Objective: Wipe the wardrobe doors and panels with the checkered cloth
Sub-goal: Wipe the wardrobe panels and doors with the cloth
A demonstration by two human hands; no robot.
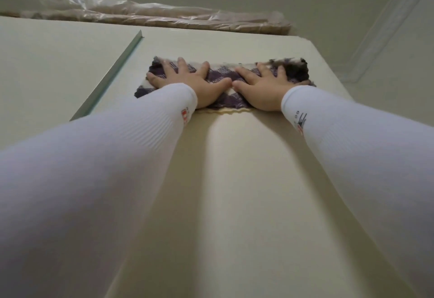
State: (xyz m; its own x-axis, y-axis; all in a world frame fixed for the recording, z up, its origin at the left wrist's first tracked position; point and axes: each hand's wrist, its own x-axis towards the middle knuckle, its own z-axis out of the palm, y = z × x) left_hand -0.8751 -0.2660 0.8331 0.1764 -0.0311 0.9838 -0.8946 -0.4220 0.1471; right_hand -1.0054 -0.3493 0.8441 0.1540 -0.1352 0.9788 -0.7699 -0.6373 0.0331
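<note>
A dark purple and cream checkered cloth (pixel 222 75) lies spread flat high on a cream wardrobe door (pixel 234 180). My left hand (pixel 187 81) presses its left half with fingers spread and straight. My right hand (pixel 263 86) presses the right half the same way. The thumbs nearly meet at the cloth's middle. Both arms wear white sleeves and reach upward. The cloth's right end (pixel 296 69) looks blurred.
A metal strip (pixel 112 72) runs along the edge between this door and the left panel (pixel 47 67). On top of the wardrobe lies a long bundle wrapped in clear plastic (pixel 155 15). The wall and ceiling corner (pixel 375 39) stand to the right.
</note>
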